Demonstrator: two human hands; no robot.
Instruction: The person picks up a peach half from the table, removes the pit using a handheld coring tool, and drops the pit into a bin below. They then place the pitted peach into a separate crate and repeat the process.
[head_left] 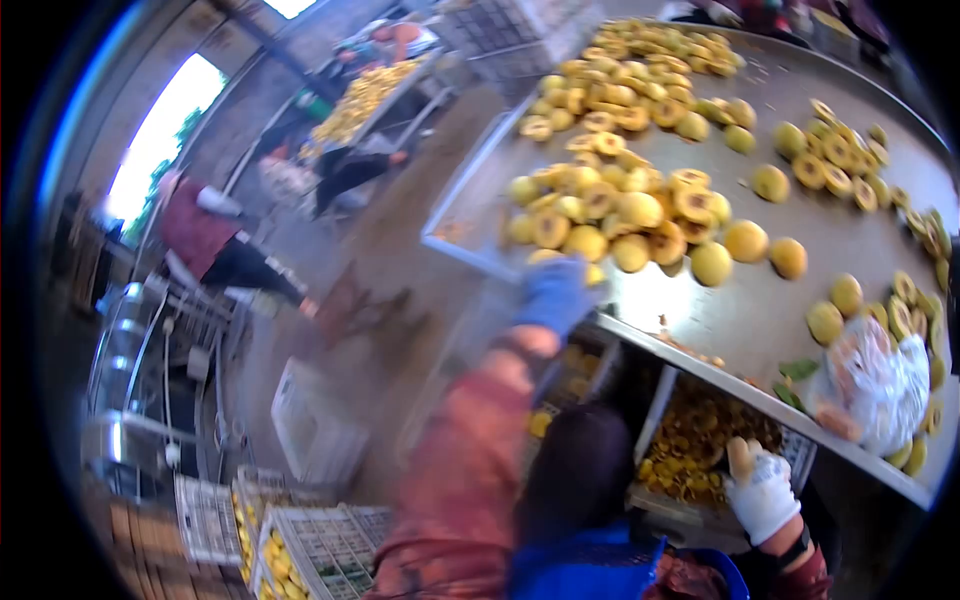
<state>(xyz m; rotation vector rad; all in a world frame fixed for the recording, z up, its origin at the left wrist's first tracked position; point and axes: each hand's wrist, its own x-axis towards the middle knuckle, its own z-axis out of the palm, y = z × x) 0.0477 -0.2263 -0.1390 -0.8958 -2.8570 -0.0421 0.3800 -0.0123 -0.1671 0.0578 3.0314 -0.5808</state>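
My left hand (557,293), in a blue glove, is at the near left edge of the metal table (780,235), against the pile of yellow fruit (600,200). Motion blurs it, and its fingertips are hidden among the fruit. Lower right, my right hand (763,498), in a white glove with tan fingertips, is beside a crate (645,497) of fruit pieces (695,430) below the table. Its fingers are drawn together; what they hold, if anything, cannot be made out. Many of the fruits on the table are cut halves with brown centres.
A clear plastic bag (880,385) lies on the table's right side. A blue container (590,565) is close to my body. Crates (320,540) and a white bin (315,425) stand on the floor at left. Several people work further back, one in a dark red top (200,230).
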